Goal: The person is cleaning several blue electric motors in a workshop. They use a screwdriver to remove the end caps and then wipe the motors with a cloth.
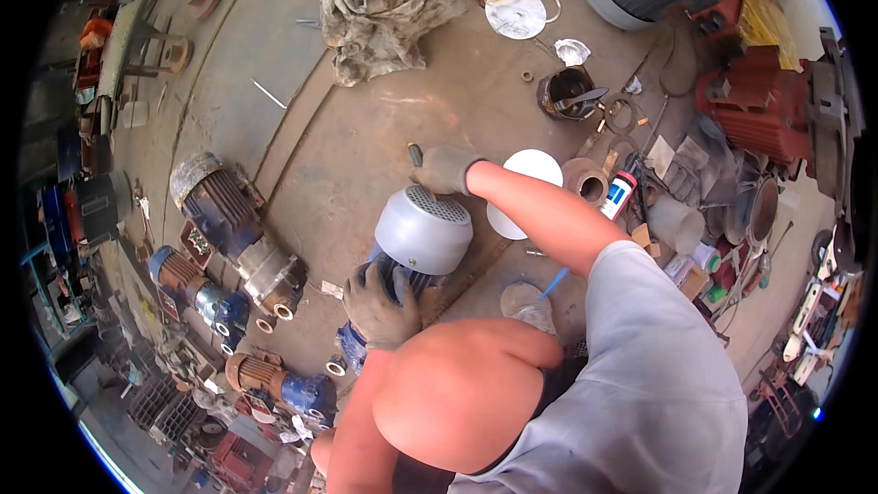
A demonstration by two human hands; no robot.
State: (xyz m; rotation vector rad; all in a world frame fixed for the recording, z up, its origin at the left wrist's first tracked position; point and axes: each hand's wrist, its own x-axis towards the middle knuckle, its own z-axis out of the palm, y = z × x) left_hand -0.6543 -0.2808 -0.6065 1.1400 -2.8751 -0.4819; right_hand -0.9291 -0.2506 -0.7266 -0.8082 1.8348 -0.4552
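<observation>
Sleeve [649,338] closest, my left hand [380,302] touches the motor [426,284], grip unclear; right hand [445,170] clasps a tool [415,155]: best brace that cover [422,238].

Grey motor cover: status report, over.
Left hand on blue motor. Right hand gripping dark-handled tool. Grey cover over motor's end. White disc partly behind right forearm.

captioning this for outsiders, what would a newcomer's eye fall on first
Probably the silver-grey cover with a perforated end, near the middle, between the gloved left hand and right hand, where a dark handle pokes out. Next might come the crumpled, dirty sheet at the top, and the red ribbed casing at the right.
</observation>
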